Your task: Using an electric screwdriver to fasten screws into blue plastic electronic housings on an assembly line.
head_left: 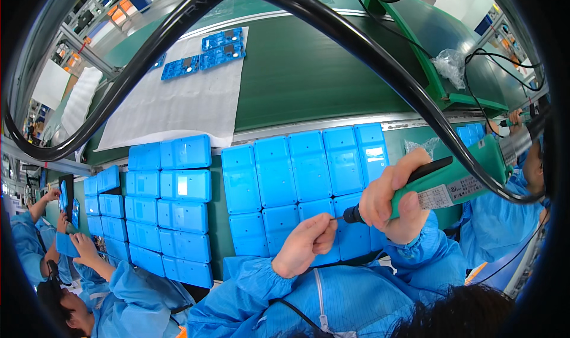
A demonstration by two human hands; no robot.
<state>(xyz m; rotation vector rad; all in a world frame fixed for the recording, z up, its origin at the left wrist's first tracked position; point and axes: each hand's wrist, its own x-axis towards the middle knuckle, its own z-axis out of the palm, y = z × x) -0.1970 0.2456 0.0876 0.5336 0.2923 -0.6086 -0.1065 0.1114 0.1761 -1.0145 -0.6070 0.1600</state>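
My right hand (396, 198) is wrapped round a green electric screwdriver (469, 181) with a black nose, held roughly level and pointing left. At the end of its thin bit, my left hand (306, 246) is closed in a pinch; whether a screw sits between the fingertips is too small to tell. Both hands are over rows of flat blue plastic panels (242, 175) with small holes, laid edge to edge on the bench. My hands and the tool partly hide the right-hand panels.
Another block of blue panels (184, 185) lies to the left. Beyond, blue casings with circuit boards (222, 54) rest on white foam sheet (178, 103) over the green belt (320, 71). A thick black tube (356, 38) arches across the view. Co-workers sit left (142, 293) and right (499, 219).
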